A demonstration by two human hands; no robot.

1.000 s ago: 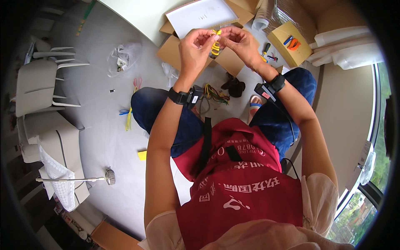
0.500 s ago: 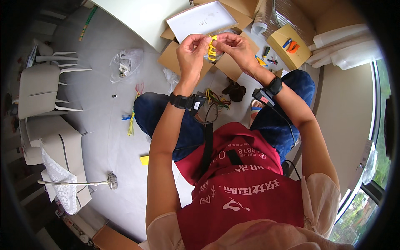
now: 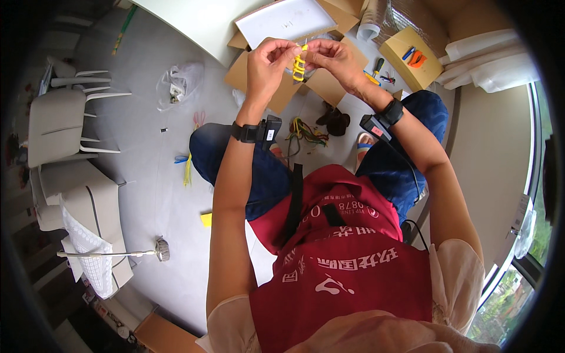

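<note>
Up in front of me, over an open cardboard box (image 3: 287, 93), both hands hold a small piece of yellow knotted cord (image 3: 298, 70). The cord is looped in bands around something greyish and oblong, which hangs down below my fingers. My left hand (image 3: 265, 67) pinches its upper end from the left, thumb and forefinger together. From the right, my right hand (image 3: 336, 63) pinches the same end with its fingertips. A thin pale tip (image 3: 305, 42) sticks up between the two hands.
A white tray-like lid (image 3: 285, 23) lies on the cardboard box. Right of it are a tan box (image 3: 412, 73) with an orange-handled tool and a screwdriver (image 3: 378, 66). Coloured cords (image 3: 309, 134) lie between my feet, yellow cords (image 3: 188, 170) by my left knee. Chairs (image 3: 56, 123) stand left.
My hands have risen slightly with the yellow cord piece between them. A thin pale tip now shows above the fingers. The whole view has shifted a little.
</note>
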